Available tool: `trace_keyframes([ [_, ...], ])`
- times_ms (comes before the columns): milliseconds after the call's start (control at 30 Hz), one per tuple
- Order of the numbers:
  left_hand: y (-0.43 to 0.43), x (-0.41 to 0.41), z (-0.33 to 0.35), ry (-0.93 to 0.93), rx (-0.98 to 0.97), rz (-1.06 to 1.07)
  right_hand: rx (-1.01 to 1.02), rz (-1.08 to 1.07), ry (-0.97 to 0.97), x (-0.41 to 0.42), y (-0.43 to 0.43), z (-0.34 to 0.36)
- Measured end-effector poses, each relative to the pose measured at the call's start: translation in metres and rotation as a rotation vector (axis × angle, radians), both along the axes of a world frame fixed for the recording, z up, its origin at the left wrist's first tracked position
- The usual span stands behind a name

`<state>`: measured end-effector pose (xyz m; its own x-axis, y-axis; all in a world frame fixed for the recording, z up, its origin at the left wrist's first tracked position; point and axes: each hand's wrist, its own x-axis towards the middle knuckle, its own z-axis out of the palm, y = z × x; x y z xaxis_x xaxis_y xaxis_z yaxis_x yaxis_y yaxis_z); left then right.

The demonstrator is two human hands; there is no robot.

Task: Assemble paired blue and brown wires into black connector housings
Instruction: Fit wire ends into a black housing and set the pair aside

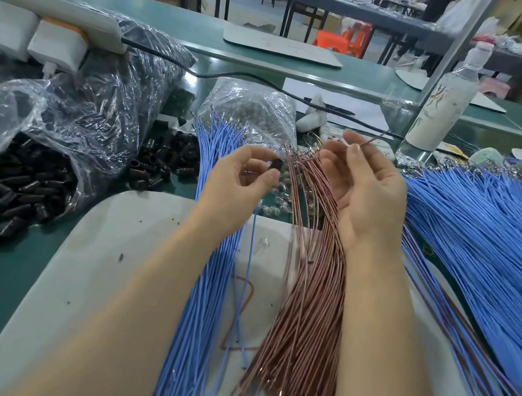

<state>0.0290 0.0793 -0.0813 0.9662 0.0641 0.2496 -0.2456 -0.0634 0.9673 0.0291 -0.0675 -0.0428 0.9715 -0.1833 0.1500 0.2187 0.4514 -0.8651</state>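
Note:
My left hand (241, 180) pinches a small black connector housing (276, 165) between thumb and fingertips, and a single blue wire (247, 264) hangs down from it. My right hand (365, 194), palm up, pinches the end of a thin brown wire (374, 139) between thumb and forefinger, a short way right of the housing. A bundle of blue wires (199, 308) and a bundle of brown wires (307, 326) lie side by side on the grey board (97, 257) under my forearms.
Loose black housings (169, 161) lie left of the blue bundle, more spill from a plastic bag (19, 188). A large heap of assembled blue and brown wires (487, 242) fills the right. A clear bottle (441, 100), a metal post (449, 56) and a bag of terminals (250, 109) stand behind.

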Motion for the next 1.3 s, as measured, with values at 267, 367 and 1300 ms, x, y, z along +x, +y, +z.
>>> trace_keyframes([
  [267, -0.006, -0.002, -0.001, -0.095, 0.218, -0.008, -0.186, -0.245, -0.125, -0.002, 0.013, 0.000],
  [367, -0.006, -0.003, 0.000, -0.134, 0.274, 0.004, -0.196, -0.256, -0.151, -0.002, 0.015, -0.001],
  [1300, -0.008, -0.005, 0.002, -0.246, 0.488, 0.128, -0.869, -0.397, -0.129, -0.001, 0.020, -0.010],
])
